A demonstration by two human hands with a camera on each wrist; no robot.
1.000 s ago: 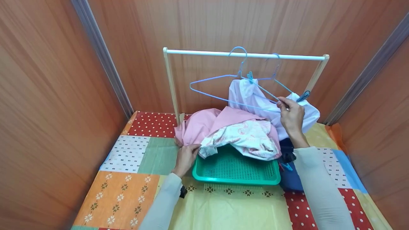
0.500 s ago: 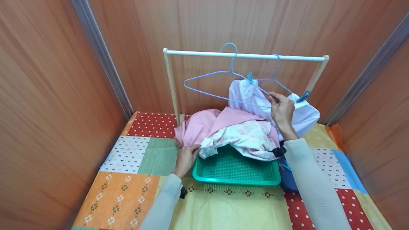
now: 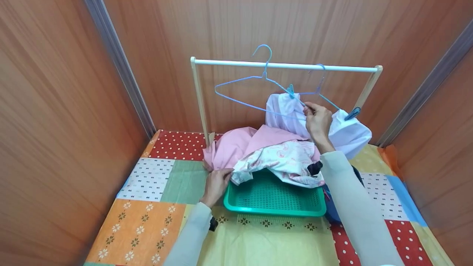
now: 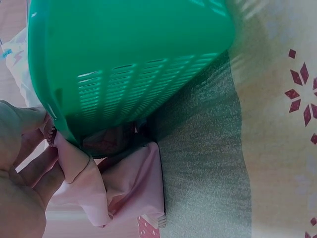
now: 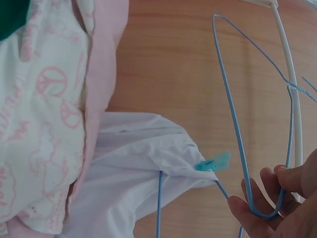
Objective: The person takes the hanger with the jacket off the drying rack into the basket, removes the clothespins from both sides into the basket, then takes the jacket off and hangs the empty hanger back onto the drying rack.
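Observation:
In the head view my right hand (image 3: 318, 121) holds a blue wire hanger (image 3: 240, 99) by its right end. The hanger's hook rises above the rack's white rail (image 3: 229, 63), and no garment is on it. The right wrist view shows fingers and thumb round the hanger's bent corner. Down at the left, my left hand (image 3: 217, 184) pinches the edge of a pink cloth (image 3: 236, 142) with a white printed side (image 3: 284, 157). That cloth drapes over the back of a green basket (image 3: 275, 213). In the left wrist view, the pinched pink edge (image 4: 74, 163) lies beside the basket's rim.
Behind, a white garment (image 3: 279, 107) hangs from a second hanger (image 3: 318, 88), fixed by a light blue clothespin (image 3: 291, 90) and a darker clothespin (image 3: 353, 113). A dark blue item sits right of the basket, partly behind my right arm. Wood panels (image 3: 170, 44) enclose the sides and back.
My right hand has carried the blue hanger left and upward, lifting its hook above the rail. The left hand keeps its pinch on the pink cloth.

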